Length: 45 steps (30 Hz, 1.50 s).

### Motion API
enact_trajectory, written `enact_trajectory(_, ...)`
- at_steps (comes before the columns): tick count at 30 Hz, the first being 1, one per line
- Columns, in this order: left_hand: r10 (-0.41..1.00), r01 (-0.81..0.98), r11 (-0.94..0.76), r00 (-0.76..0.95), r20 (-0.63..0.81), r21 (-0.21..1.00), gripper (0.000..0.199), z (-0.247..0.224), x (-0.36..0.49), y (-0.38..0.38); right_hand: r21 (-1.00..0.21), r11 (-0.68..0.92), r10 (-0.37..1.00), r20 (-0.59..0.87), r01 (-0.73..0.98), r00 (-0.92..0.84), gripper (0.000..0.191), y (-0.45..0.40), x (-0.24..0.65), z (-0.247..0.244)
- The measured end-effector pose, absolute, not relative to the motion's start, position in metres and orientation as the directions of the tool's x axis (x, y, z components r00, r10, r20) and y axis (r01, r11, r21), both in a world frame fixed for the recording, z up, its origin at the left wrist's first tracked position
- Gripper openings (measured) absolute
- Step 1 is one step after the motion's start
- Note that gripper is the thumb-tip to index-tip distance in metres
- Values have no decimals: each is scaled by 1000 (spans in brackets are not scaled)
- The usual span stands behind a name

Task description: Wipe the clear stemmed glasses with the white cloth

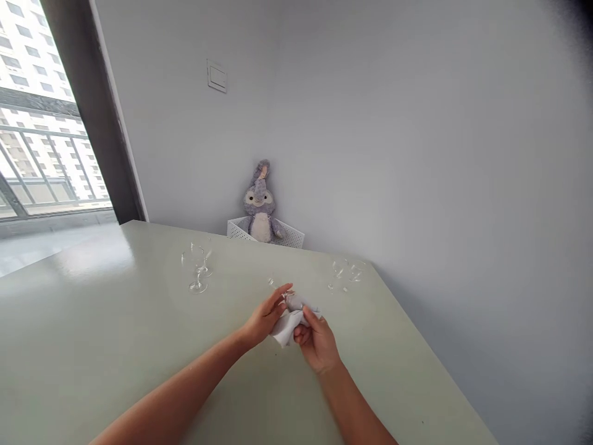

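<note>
Over the middle of the table, my left hand (265,321) steadies a small clear stemmed glass (293,300), its fingers curved along the side. My right hand (319,343) pinches a white cloth (288,326) between thumb and bent fingers, and the cloth is pressed against the glass. Cloth and fingers hide much of the glass. A small clear piece (271,282) shows just beyond my left fingers; I cannot tell whether it belongs to the held glass.
Two clear stemmed glasses (198,287) stand upright on the pale green table (139,334) at the left. More small clear glasses (338,271) are at the right, near the wall. Behind the table's far edge, a plush rabbit (260,210) sits in a white perforated basket (293,237).
</note>
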<state>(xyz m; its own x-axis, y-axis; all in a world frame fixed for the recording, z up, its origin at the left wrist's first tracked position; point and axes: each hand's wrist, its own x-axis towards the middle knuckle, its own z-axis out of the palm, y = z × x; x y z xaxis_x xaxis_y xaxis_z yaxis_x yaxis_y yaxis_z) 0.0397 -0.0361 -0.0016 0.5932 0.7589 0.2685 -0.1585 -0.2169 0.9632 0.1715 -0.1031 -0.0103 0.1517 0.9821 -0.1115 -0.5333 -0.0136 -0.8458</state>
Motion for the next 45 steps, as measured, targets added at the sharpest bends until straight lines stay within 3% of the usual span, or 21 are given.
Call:
enact_trajectory(3, 764, -201, -241, 564, 313, 950, 40, 1, 38, -35, -692, -80, 982, -179, -718, 63, 23, -103, 169, -9)
enact_trajectory(5, 782, -189, -239, 545, 304, 953, 38, 2, 36, -33, -745, -78, 991, -131, -662, 32, 25, -105, 163, -12)
enact_trajectory(7, 797, -183, -184, 547, 255, 966, 40, 4, 34, -31, -875, -29, 998, -52, -483, 35, 29, -109, 155, -15)
enact_trajectory(10, 804, -214, -32, 575, 153, 976, 45, 6, 35, -31, -995, 103, 987, 100, -20, 124, 28, -113, 150, -22)
enact_trajectory(13, 808, -166, 49, 586, 59, 985, 42, 5, 37, -32, -877, 198, 932, 307, 438, 194, 24, -115, 153, -30)
enact_trajectory(15, 830, -99, 26, 557, 34, 995, 41, 2, 39, -31, -790, 223, 909, 380, 572, 170, 24, -115, 155, -33)
enact_trajectory(18, 835, -79, -44, 544, 80, 996, 41, -3, 39, -30, -848, 229, 933, 332, 479, 142, 25, -116, 157, -29)
enact_trajectory(20, 810, -110, -91, 570, 137, 990, 41, -5, 39, -28, -952, 170, 959, 220, 253, 181, 27, -114, 158, -22)
enact_trajectory(22, 777, -128, -139, 601, 189, 982, 41, -7, 38, -28, -993, 85, 973, 66, -76, 222, 28, -111, 161, -15)
enact_trajectory(25, 747, -142, -193, 621, 239, 971, 44, -9, 36, -28, -832, -42, 975, -155, -554, 157, 26, -104, 168, -10)
enact_trajectory(27, 742, -139, -193, 627, 237, 971, 43, -9, 35, -28, -713, -92, 973, -214, -695, 91, 25, -102, 171, -9)
enact_trajectory(30, 752, -152, -180, 615, 235, 972, 39, -6, 34, -28, -796, -68, 989, -134, -602, 66, 28, -105, 167, -11)
enact_trajectory(32, 761, -194, -132, 609, 224, 972, 40, -2, 34, -28, -936, -9, 996, -39, -353, 81, 31, -109, 162, -14)
enact_trajectory(34, 764, -206, -52, 622, 172, 977, 43, 1, 34, -28, -997, 77, 986, 74, -11, 149, 30, -112, 158, -19)
enact_trajectory(36, 773, -157, -2, 627, 101, 988, 45, 3, 35, -27, -937, 155, 949, 230, 314, 218, 25, -114, 156, -24)
enact_trajectory(38, 792, -106, -3, 607, 68, 994, 45, 1, 36, -27, -835, 209, 912, 355, 510, 207, 22, -114, 157, -27)
enact_trajectory(41, 822, -35, -57, 565, 67, 998, 46, -6, 38, -27, -835, 233, 929, 342, 499, 140, 24, -112, 159, -26)
enact_trajectory(43, 849, 103, -191, 516, 112, 976, 44, -11, 37, -28, -927, 156, 959, 225, 342, 172, 28, -110, 162, -22)
enact_trajectory(45, 844, 294, -429, 468, 263, 854, 38, -15, 34, -28, -989, 49, 962, 85, 142, 260, 31, -107, 165, -16)
